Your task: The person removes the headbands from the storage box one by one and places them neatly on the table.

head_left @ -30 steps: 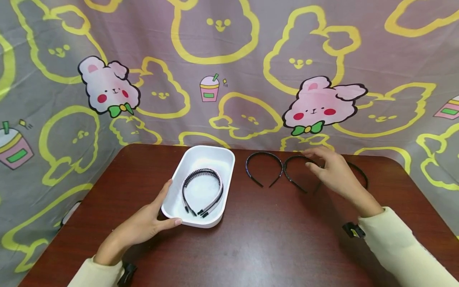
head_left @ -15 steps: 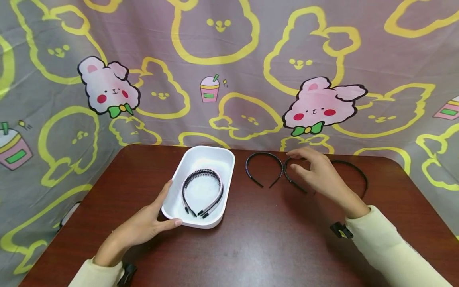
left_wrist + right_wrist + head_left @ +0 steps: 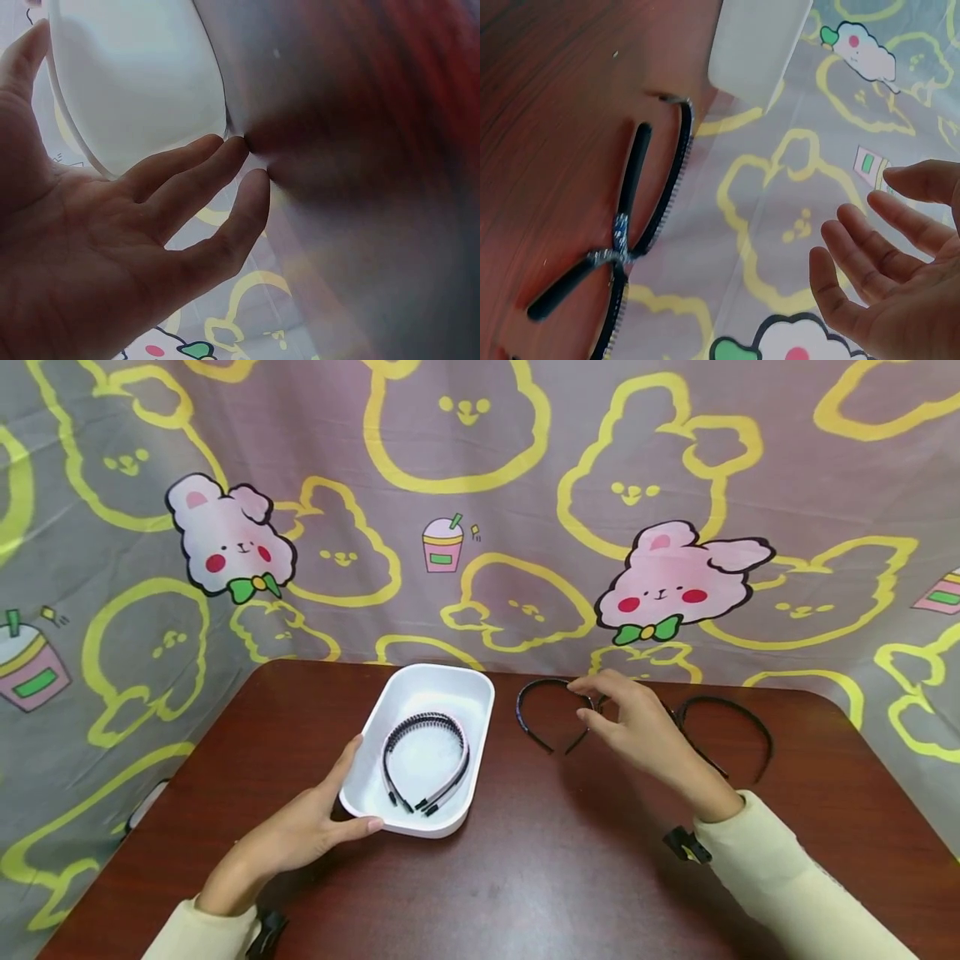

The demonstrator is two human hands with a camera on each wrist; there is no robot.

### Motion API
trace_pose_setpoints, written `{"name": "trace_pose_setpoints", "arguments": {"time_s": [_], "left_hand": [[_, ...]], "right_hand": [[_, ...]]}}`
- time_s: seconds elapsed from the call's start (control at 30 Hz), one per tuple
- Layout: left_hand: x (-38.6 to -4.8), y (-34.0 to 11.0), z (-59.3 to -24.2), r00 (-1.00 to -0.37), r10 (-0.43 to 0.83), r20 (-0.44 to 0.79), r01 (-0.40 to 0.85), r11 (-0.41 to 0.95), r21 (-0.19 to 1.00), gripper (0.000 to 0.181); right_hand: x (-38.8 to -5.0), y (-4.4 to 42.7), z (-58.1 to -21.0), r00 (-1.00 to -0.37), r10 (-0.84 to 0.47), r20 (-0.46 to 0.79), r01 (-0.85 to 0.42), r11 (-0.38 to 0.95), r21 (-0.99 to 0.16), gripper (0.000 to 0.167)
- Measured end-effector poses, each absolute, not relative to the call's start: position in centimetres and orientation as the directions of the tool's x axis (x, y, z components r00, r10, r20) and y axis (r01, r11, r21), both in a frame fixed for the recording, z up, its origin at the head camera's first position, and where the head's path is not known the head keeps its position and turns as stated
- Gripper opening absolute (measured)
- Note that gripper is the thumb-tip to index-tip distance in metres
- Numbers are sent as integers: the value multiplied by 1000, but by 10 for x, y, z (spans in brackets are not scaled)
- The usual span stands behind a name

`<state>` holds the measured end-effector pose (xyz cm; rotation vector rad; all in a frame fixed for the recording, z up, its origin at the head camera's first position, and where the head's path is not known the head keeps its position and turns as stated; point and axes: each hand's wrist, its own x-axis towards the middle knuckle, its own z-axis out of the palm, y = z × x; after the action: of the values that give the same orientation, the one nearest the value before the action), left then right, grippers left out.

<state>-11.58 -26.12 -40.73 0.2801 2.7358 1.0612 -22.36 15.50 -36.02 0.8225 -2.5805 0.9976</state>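
Observation:
A white plastic tray [image 3: 482,727] stands on the table, several headbands [image 3: 459,768], black and pale pink, lying together inside it. My left hand [image 3: 303,827] holds the tray at its near left corner, thumb on the near rim and fingers along the left wall. My right hand [image 3: 637,722] hovers above the table with loosely bent fingers and nothing in them. Beneath its fingertips lies a dark headband [image 3: 521,710] with bluish glitter. A second headband [image 3: 611,322] touches the first; the hand mostly hides it in the head view. A plain black headband [image 3: 761,722] lies to its right.
The brown wooden table [image 3: 495,893] ends at the back against a grey-pink curtain [image 3: 510,518] printed with yellow outlines and rabbits. A black wrist mount [image 3: 686,845] sits at the right cuff.
My right hand has moved left over the headbands, from the middle one towards the one nearest the tray, uncovering the rightmost. The left hand and tray have stayed put.

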Motion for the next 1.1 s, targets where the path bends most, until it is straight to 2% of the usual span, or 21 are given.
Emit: {"name": "trace_pose_setpoints", "arguments": {"time_s": [0.57,0.9,1.1], "left_hand": [[-115,-260,-405,-964,245,-104,108,718,688,117],[-116,-261,-406,-961,247,-125,94,716,692,117],[-117,-261,-407,-962,244,-126,90,715,693,117]], "right_hand": [[-228,114,-363,-753,-455,476,-658,506,-557,29],[-232,83,-370,-795,-459,395,-598,490,-634,29],[-233,64,-375,-791,-477,384,-598,471,-648,32]]}}
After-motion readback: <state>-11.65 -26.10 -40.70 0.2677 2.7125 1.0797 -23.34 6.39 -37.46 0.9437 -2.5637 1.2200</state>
